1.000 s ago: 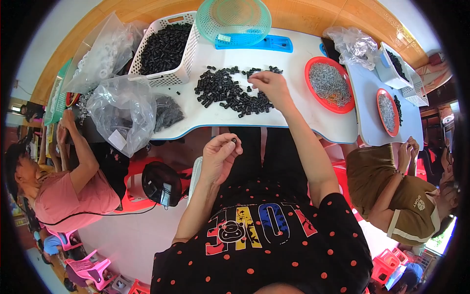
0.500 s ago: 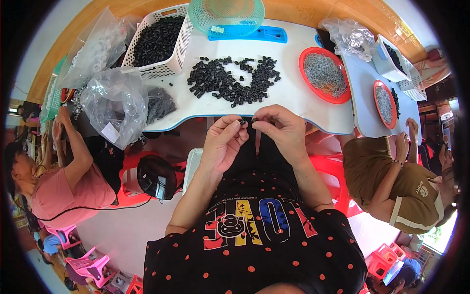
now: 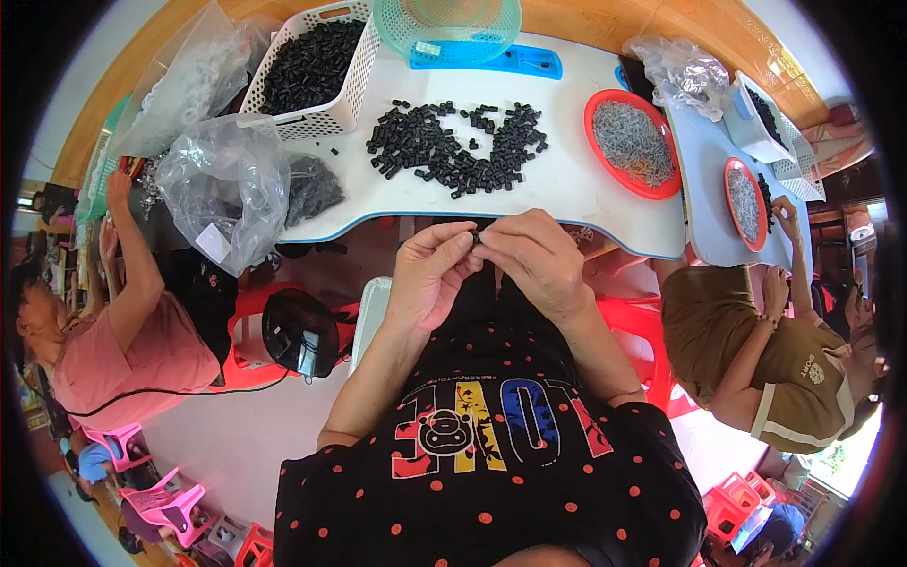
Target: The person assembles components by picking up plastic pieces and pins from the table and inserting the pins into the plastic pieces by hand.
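Brings the right hand (image 3: 539,260) in against the left hand (image 3: 435,269) in the head view, fingertips now meeting after a narrow gap half a second ago. At far right, one co-worker's hand (image 3: 784,215) now up beside a second red plate (image 3: 756,247), instead of lower down.

Pinches a black part (image 3: 476,235) between left thumb and index finger, closed right down on it, near the centre of the frame, just below the near edge of the table (image 3: 567,194). Right fingers bunched together, thumb against them, tips at the same part; any separate grip of their own hidden, so impossible to tell.

Looks light, stiff and fairly tough, probably hard plastic; perhaps a little slippery, and apt to roll if dropped. Best taken by the sides with thumb and fingertip, leaving the ends free.

Above the hands, upper centre: a loose pile (image 3: 406,142) of similar black parts. At upper left, more of them in a white basket (image 3: 326,123), with a clear bag (image 3: 222,180) below. At upper right, a red plate (image 3: 652,192) of grey pieces (image 3: 631,142).
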A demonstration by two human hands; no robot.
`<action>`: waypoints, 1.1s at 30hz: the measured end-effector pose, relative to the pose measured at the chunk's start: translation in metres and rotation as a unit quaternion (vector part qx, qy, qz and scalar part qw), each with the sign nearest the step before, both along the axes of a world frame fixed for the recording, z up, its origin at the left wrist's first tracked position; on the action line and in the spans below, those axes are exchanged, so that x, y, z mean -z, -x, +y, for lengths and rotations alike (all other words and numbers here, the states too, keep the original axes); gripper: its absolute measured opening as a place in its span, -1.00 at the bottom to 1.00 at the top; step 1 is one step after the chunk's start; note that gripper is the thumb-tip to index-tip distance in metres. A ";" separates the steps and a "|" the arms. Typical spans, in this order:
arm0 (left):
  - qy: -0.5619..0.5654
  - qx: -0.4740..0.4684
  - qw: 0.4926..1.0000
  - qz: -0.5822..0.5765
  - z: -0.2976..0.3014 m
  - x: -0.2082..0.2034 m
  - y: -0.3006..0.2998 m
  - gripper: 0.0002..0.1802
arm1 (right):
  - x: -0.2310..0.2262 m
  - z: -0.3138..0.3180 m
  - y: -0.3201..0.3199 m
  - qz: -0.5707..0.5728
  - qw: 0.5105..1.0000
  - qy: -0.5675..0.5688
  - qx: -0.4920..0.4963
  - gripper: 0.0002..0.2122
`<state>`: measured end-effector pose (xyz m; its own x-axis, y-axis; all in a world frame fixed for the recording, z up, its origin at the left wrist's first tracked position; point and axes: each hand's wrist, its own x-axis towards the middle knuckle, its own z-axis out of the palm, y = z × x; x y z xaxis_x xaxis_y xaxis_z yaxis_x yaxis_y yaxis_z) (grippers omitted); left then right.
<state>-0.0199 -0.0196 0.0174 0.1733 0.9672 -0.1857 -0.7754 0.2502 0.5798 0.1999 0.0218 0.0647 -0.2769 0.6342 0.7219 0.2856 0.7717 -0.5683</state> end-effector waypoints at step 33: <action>0.066 0.222 0.969 0.080 0.015 0.057 0.044 -0.25 | 0.043 -0.011 -0.021 -0.097 0.949 0.257 -0.152 -0.79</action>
